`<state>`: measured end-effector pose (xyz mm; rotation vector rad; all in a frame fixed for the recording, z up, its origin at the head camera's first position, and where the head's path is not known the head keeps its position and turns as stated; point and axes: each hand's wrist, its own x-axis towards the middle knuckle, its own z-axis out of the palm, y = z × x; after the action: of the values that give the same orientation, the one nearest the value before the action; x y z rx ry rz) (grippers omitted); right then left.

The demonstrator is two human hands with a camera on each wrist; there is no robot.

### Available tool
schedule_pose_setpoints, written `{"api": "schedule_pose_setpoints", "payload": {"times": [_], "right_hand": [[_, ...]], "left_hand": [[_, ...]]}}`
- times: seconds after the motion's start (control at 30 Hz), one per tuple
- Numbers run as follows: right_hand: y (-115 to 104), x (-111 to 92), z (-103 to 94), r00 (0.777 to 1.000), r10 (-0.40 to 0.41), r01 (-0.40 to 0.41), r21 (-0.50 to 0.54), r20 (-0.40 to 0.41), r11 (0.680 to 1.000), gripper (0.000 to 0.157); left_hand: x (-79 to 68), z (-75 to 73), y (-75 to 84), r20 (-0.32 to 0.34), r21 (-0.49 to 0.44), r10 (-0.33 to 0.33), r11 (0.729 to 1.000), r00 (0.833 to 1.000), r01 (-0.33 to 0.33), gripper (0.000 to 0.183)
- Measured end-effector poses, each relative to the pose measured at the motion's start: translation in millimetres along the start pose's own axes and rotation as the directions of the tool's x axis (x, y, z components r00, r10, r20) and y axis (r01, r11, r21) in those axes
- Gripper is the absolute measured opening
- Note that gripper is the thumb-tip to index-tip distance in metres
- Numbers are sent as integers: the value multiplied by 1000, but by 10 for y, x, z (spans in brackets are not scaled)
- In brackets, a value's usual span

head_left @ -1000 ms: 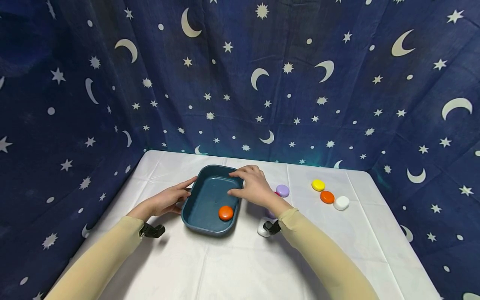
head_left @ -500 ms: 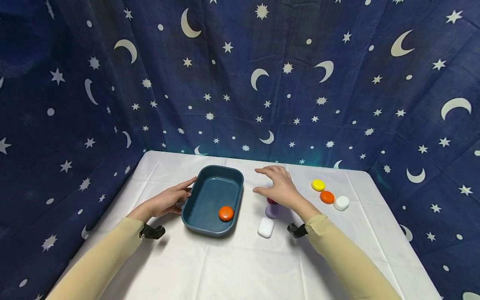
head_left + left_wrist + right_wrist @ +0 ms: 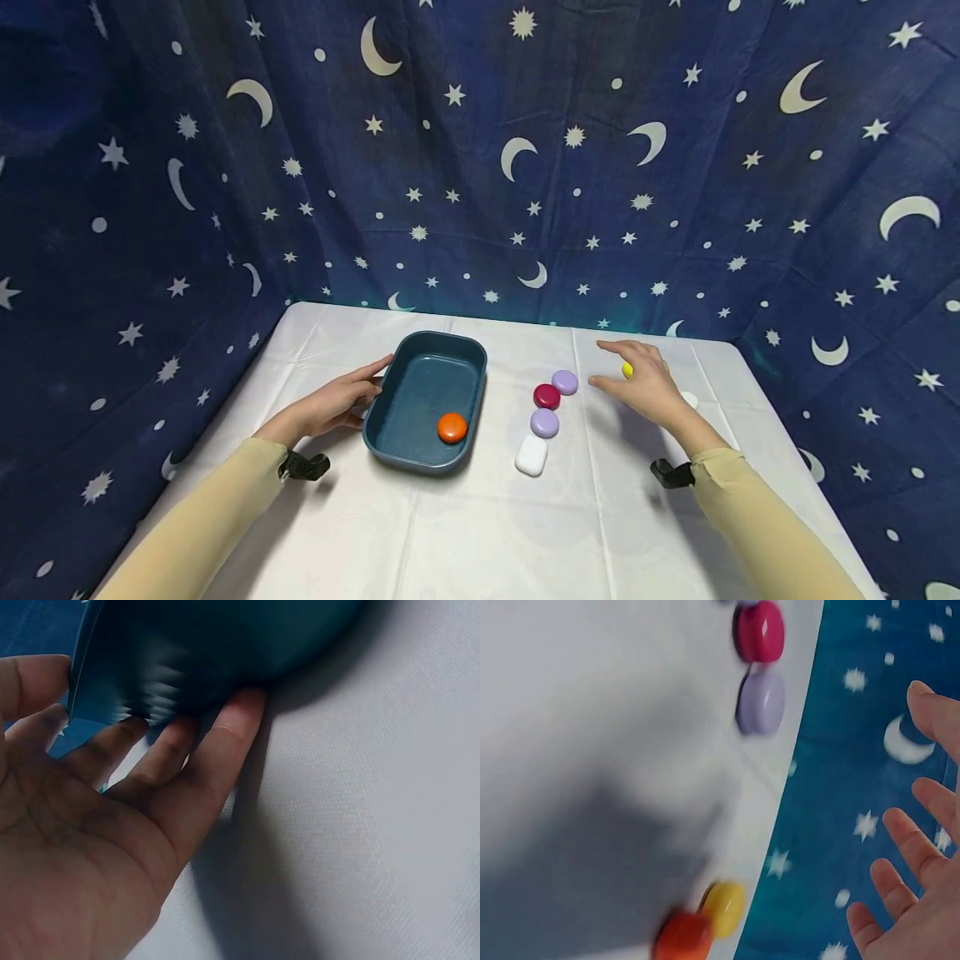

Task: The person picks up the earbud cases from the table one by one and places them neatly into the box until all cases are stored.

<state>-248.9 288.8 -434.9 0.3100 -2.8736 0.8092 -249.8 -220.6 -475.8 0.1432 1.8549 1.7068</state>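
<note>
On the white-covered table sits a dark teal rectangular tray (image 3: pixel 423 379) with one glossy orange disc (image 3: pixel 452 427) in its near right part. My left hand (image 3: pixel 330 406) rests against the tray's left side; in the left wrist view its extended fingers (image 3: pixel 214 761) touch the outer wall. Over the right of the table my right hand (image 3: pixel 645 387) hovers with fingers spread, holding nothing. Beneath it a yellow disc (image 3: pixel 627 370) and a white piece (image 3: pixel 689 400) are partly hidden. Another orange disc (image 3: pixel 684 937) shows in the right wrist view, beside the yellow one.
Between tray and right hand, a loose row holds a lavender disc (image 3: pixel 565 382), a dark red disc (image 3: pixel 547 396), a second lavender disc (image 3: pixel 544 422) and a white rounded-square piece (image 3: pixel 531 456). A blue moon-and-star curtain (image 3: pixel 480 167) hangs behind the table.
My right hand has moved from over the tray's right rim, past the row of pieces, to above the yellow disc on the right. The left hand and tray stay put.
</note>
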Motion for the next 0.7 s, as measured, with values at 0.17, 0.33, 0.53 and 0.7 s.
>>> {"api": "schedule_pose_setpoints", "payload": {"times": [0.17,0.33,0.53,0.7], "right_hand": [[251,-121,-135,997,73,-73,-7,6,997,76],[463,-248,-229,992,123,-123,-10,9,992,81],[688,-389,-350,983,179,-179,9,46,984,82],[856,-482,-442,976,212,-212,12,49,977,83]], "left_hand": [[14,-21,-29,9,-16,-4,1000,1000,5,57],[26,-17,-25,14,-6,-1,1000,1000,1,58],[20,-7,-12,9,0,-4,1000,1000,4,57],[10,-11,-11,7,9,-8,1000,1000,8,57]]}}
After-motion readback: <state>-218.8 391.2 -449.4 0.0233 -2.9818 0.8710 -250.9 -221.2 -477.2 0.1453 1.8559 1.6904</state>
